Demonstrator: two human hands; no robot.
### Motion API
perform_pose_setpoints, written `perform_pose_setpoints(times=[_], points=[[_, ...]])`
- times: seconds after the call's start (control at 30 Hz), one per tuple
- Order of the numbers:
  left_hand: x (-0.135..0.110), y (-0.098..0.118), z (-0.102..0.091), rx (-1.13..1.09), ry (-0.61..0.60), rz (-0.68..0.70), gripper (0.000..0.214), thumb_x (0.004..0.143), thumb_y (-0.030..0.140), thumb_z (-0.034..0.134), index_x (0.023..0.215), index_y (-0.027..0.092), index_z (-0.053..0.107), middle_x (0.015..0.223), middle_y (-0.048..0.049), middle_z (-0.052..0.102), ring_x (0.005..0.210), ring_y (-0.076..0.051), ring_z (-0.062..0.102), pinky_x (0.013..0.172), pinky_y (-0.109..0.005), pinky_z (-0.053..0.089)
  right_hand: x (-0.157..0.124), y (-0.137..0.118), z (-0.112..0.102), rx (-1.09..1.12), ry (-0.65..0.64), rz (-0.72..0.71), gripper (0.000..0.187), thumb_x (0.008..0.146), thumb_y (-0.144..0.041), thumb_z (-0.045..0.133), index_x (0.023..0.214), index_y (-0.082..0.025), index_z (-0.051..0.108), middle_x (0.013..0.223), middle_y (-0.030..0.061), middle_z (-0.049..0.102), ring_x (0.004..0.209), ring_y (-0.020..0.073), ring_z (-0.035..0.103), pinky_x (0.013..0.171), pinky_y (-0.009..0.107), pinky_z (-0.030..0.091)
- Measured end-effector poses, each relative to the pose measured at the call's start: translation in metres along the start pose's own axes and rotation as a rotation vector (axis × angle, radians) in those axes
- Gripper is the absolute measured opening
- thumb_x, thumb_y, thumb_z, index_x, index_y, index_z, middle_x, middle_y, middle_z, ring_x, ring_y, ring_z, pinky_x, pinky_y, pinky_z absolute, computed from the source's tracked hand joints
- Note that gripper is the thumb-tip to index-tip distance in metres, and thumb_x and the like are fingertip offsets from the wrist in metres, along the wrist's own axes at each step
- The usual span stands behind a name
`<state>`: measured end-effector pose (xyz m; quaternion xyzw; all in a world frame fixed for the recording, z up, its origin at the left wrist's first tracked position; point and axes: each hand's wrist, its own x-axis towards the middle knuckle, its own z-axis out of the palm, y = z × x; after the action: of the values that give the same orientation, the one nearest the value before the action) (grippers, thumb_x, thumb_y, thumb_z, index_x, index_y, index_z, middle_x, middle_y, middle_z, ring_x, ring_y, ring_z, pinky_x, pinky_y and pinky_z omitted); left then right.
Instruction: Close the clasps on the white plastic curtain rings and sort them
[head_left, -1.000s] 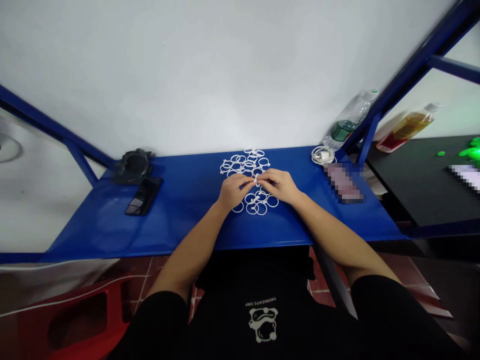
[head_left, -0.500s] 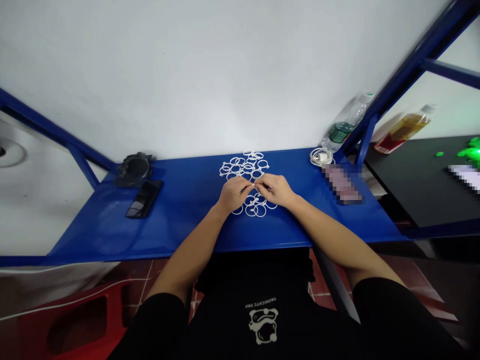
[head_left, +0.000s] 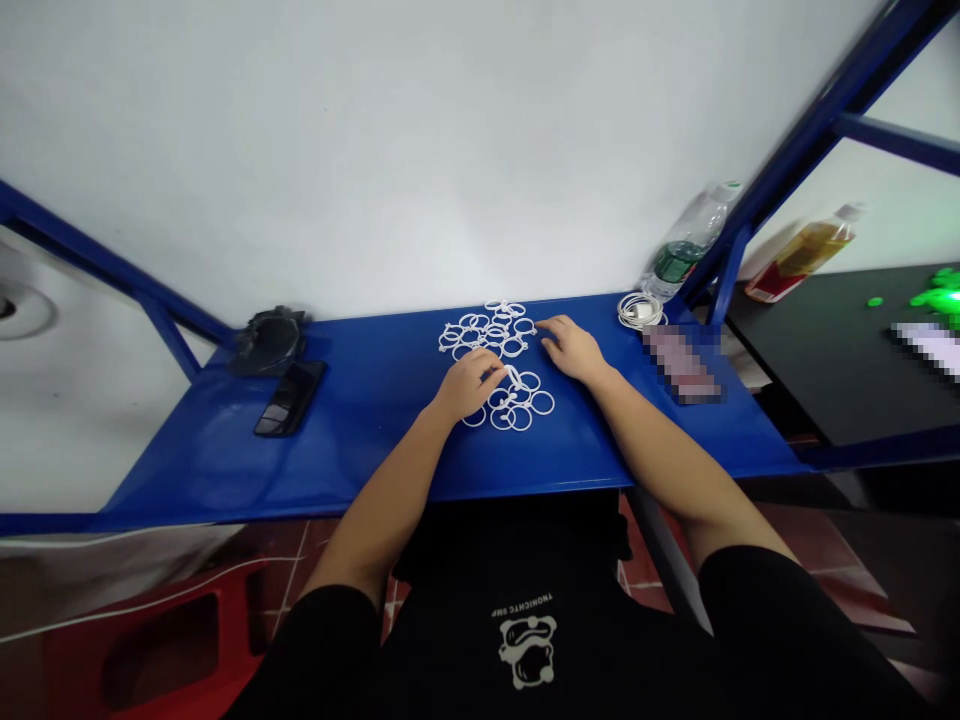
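My left hand point(head_left: 469, 384) is pinched closed on a white plastic ring point(head_left: 514, 377), tilted up above the near group of rings. Loose white rings point(head_left: 541, 402), some with a small tab, overlap under and in front of that hand. Farther back lies a second pile of white rings point(head_left: 472, 336). To the right of this back pile is my right hand point(head_left: 571, 348), thumb and index finger apart, holding nothing. Its index fingertip reaches the pile's right edge, at or against a ring point(head_left: 526, 327); whether they touch I cannot tell.
On the blue table point(head_left: 382, 410) a black phone point(head_left: 290, 398) and a dark round object point(head_left: 268, 340) lie left. To the right are a coiled white cable point(head_left: 640, 312), a blurred flat item point(head_left: 682, 365) and a water bottle point(head_left: 686, 250). A white wall point(head_left: 420, 150) stands behind.
My right hand has let go of the ring between both hands and moved right and back to the far pile. My left hand stays nearly in place with the ring.
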<state>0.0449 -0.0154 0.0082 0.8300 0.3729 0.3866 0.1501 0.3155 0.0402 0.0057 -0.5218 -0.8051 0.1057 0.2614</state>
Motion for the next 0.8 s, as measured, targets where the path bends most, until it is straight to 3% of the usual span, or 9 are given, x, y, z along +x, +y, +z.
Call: perform_pose_setpoints(times=[0.1, 0.17, 0.33, 0.47, 0.57, 0.67, 0.73, 0.8], points=[[0.0, 0.0, 0.0, -0.003, -0.017, -0.003, 0.019, 0.105, 0.03, 0.06, 0.092, 0.021, 0.071, 0.099, -0.0066, 0.075, 0.094, -0.02, 0.069, 0.087, -0.037, 0.057, 0.007, 0.005, 0.004, -0.069, -0.149, -0.013, 0.057, 0.1, -0.021, 0.059, 0.157, -0.023, 0.058, 0.168, 0.0111, 0.05, 0.141, 0.0344, 0.06, 0.111, 0.049, 0.057], [0.0, 0.001, 0.0, -0.022, -0.069, -0.01, 0.018, 0.104, 0.028, 0.061, 0.09, 0.021, 0.071, 0.097, -0.0057, 0.075, 0.09, -0.019, 0.069, 0.085, -0.037, 0.057, 0.01, 0.003, 0.006, -0.103, -0.205, -0.03, 0.057, 0.1, -0.022, 0.059, 0.157, -0.024, 0.058, 0.172, 0.0093, 0.045, 0.143, 0.0353, 0.06, 0.114, 0.051, 0.055], [-0.003, 0.005, -0.001, -0.101, -0.234, 0.013, 0.013, 0.094, 0.027, 0.069, 0.083, 0.022, 0.071, 0.092, -0.0041, 0.075, 0.085, -0.018, 0.07, 0.081, -0.035, 0.057, 0.009, -0.002, 0.005, -0.128, -0.146, 0.044, 0.041, 0.103, -0.022, 0.056, 0.141, -0.023, 0.071, 0.147, 0.0111, 0.068, 0.128, 0.0303, 0.068, 0.107, 0.042, 0.057], [-0.003, 0.005, -0.003, -0.088, -0.222, 0.023, 0.021, 0.095, 0.035, 0.072, 0.079, 0.022, 0.07, 0.088, -0.0036, 0.075, 0.082, -0.018, 0.07, 0.079, -0.035, 0.056, 0.005, 0.0, 0.003, -0.107, -0.083, 0.111, 0.03, 0.103, -0.023, 0.056, 0.122, -0.022, 0.079, 0.124, 0.0135, 0.073, 0.107, 0.0285, 0.072, 0.092, 0.037, 0.058], [-0.002, 0.002, -0.001, -0.009, -0.153, -0.019, 0.021, 0.098, 0.036, 0.07, 0.081, 0.022, 0.073, 0.084, -0.0026, 0.074, 0.078, -0.018, 0.069, 0.075, -0.034, 0.055, 0.003, -0.003, 0.003, 0.034, 0.027, 0.077, 0.029, 0.099, -0.021, 0.06, 0.123, -0.021, 0.078, 0.112, 0.0117, 0.076, 0.099, 0.0266, 0.071, 0.09, 0.038, 0.057], [-0.002, 0.0, 0.002, 0.014, -0.081, -0.04, 0.015, 0.101, 0.032, 0.068, 0.099, 0.022, 0.078, 0.089, -0.0031, 0.076, 0.076, -0.017, 0.069, 0.075, -0.035, 0.056, -0.003, -0.019, 0.006, 0.316, 0.146, 0.036, 0.027, 0.097, -0.027, 0.066, 0.121, -0.02, 0.077, 0.104, 0.0081, 0.078, 0.081, 0.02, 0.066, 0.08, 0.035, 0.056], [-0.002, -0.001, 0.003, 0.011, -0.022, -0.027, 0.018, 0.102, 0.031, 0.066, 0.111, 0.023, 0.079, 0.094, -0.0044, 0.078, 0.079, -0.018, 0.07, 0.078, -0.036, 0.057, -0.009, -0.036, 0.009, 0.532, 0.129, 0.023, 0.03, 0.097, -0.036, 0.07, 0.121, -0.019, 0.077, 0.101, 0.0063, 0.078, 0.068, 0.0149, 0.06, 0.068, 0.031, 0.052], [-0.002, -0.001, 0.003, 0.018, 0.04, -0.002, 0.018, 0.104, 0.032, 0.066, 0.111, 0.023, 0.079, 0.095, -0.0056, 0.079, 0.084, -0.02, 0.072, 0.082, -0.036, 0.058, -0.015, -0.052, 0.011, 0.663, 0.057, -0.03, 0.03, 0.095, -0.04, 0.073, 0.118, -0.02, 0.078, 0.094, 0.0041, 0.077, 0.061, 0.0121, 0.054, 0.061, 0.028, 0.047]])
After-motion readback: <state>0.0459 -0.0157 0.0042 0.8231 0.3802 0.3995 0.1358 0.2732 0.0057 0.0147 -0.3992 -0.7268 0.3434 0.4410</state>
